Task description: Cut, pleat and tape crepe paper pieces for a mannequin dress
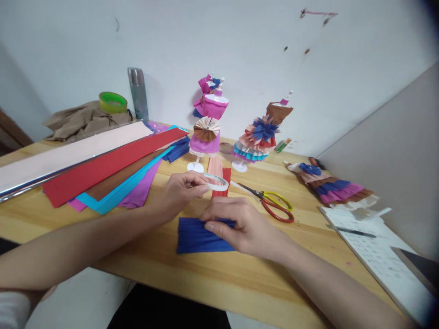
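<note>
My left hand [187, 186] pinches a narrow roll of clear tape [217, 183] between thumb and fingers, held above the table. Nearer to me, my right hand [236, 224] is over a strip of blue crepe paper [202, 237], its thumb and fingertips brought close together. What lies between those fingertips, if anything, is too small to make out. The blue strip lies flat with creases along it, and its right end is hidden by the hand. Behind the hands lie a pink paper strip [215, 168] and a red paper strip [226, 176].
Scissors [274, 203] with yellow and red handles lie to the right. Two small dress forms [207, 144] [260, 132] in paper dresses stand behind. Coloured paper sheets [113, 167] fan out at left; a notebook [370, 251] and paper dress [332, 187] are at right.
</note>
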`<state>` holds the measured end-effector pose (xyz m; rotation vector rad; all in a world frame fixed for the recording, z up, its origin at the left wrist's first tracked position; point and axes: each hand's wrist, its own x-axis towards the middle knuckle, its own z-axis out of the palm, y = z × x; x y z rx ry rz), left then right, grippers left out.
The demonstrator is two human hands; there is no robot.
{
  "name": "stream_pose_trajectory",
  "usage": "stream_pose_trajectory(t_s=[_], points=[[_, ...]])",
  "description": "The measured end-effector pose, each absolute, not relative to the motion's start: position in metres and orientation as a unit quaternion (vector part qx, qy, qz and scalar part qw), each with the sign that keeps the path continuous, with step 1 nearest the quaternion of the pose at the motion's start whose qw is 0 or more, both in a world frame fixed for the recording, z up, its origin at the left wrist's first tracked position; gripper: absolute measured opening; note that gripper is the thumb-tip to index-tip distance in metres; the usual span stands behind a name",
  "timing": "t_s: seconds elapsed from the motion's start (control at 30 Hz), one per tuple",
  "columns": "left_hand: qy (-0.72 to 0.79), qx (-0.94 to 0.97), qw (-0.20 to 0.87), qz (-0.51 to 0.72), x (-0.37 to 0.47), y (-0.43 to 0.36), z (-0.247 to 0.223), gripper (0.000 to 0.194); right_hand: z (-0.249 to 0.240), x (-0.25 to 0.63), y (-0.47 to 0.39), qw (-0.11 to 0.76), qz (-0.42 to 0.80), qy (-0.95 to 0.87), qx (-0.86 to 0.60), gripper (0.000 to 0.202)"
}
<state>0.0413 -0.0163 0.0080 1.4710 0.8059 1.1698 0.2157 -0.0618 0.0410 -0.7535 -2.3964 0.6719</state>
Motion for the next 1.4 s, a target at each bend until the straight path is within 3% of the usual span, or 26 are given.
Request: stream_pose_trajectory(t_s=[0.2,0.43,0.9,1.4], points=[[0.313,0.629,0.518,0.487,0.042,-0.016,0.003,0.013,0.047,0.226,-0.054,0.36,0.205,-0.84,-0.35,0.018],[0.376,0.609,0.495,0.492,0.039,-0.015,0.014,0.019,0.035,0.246,-0.023,0.405,0.205,-0.751,-0.48,0.022],[0.438,0.619,0.407,0.509,0.03,0.0,0.014,0.023,0.003,0.231,-0.023,0.16,0.101,-0.868,-0.459,0.014],[0.438,0.615,0.424,0.5,0.031,0.002,0.013,0.025,-0.002,0.233,-0.019,0.089,0.036,-0.869,-0.486,0.021]])
